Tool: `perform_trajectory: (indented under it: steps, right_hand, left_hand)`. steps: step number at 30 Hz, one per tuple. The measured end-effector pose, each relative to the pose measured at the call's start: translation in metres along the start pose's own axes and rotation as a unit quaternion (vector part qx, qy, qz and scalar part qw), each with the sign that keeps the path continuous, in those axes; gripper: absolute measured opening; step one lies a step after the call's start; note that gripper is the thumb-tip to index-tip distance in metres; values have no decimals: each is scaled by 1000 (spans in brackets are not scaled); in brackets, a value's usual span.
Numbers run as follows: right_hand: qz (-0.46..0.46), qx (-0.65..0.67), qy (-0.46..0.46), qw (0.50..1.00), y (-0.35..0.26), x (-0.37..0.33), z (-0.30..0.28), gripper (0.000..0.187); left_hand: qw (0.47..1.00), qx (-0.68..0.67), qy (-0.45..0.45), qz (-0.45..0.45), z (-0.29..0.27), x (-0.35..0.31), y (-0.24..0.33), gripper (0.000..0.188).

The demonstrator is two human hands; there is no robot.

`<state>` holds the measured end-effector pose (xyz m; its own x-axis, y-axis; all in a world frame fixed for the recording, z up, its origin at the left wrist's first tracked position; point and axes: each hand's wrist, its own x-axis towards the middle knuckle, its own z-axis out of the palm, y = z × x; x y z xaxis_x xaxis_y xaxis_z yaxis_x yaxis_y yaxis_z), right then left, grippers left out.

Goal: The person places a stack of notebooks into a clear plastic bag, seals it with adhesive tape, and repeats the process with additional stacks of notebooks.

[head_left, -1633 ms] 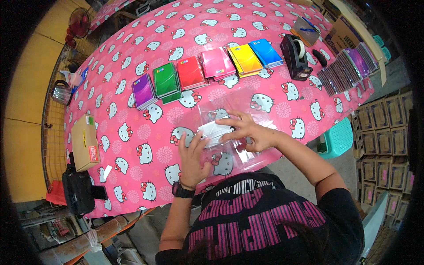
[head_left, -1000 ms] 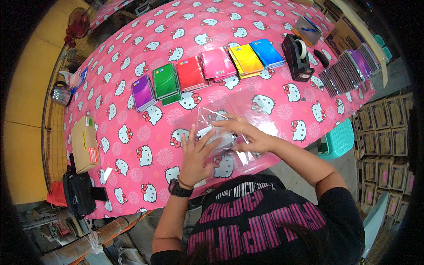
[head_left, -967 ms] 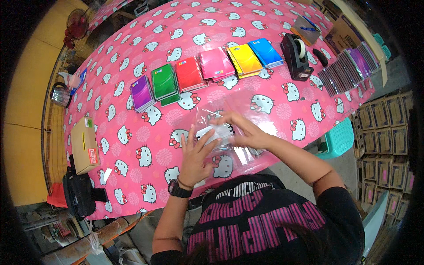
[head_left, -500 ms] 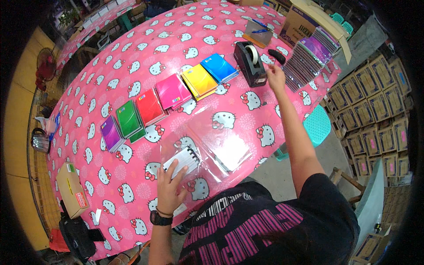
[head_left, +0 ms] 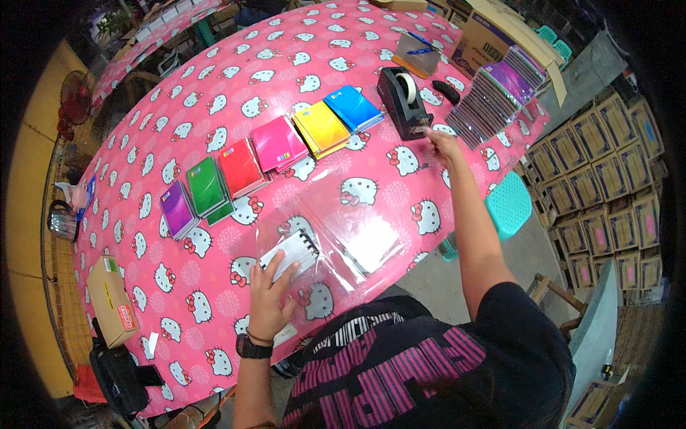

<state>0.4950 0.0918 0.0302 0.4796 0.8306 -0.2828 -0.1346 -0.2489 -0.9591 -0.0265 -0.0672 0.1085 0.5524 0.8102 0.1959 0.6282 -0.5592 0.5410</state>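
Note:
My left hand (head_left: 270, 297) lies with fingers spread on a small white notebook with black spiral binding (head_left: 301, 250), near the table's front edge. The notebook rests with a clear plastic bag (head_left: 330, 227); whether it is inside or underneath I cannot tell. Farther right, my right hand (head_left: 444, 146) pinches at the front end of a black tape dispenser (head_left: 397, 107), apparently on the tape's end. A roll of tape (head_left: 406, 87) sits in the dispenser. Stacks of spiral notebooks run diagonally beyond my left hand: purple (head_left: 179, 207), green (head_left: 206, 187), red (head_left: 241, 169), pink (head_left: 275, 143), yellow (head_left: 323, 129) and blue (head_left: 353, 109).
Right of the dispenser lie a black stapler-like object (head_left: 446, 91) and piled spiral notebooks (head_left: 493, 104), beside an open carton (head_left: 482, 46). A brown box (head_left: 111, 300) and black bag (head_left: 118, 372) are at left. A green stool (head_left: 509, 204) stands by the right edge.
My right hand has come nearer me, from beside the dispenser to its front end, fingers pinched there. My left hand stays on the white notebook.

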Motion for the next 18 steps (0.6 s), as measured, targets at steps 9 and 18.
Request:
perform_trajectory:
  steps: [9, 18]
  right_hand:
    - [-9, -200, -480, 854, -80, -186, 198, 20]
    - [-313, -669, -396, 545, -89, -257, 260, 40]
  left_hand:
    - [1000, -14, -20, 1, -5, -1, -2, 69]
    - [999, -30, -27, -3, -12, 1, -1, 75]
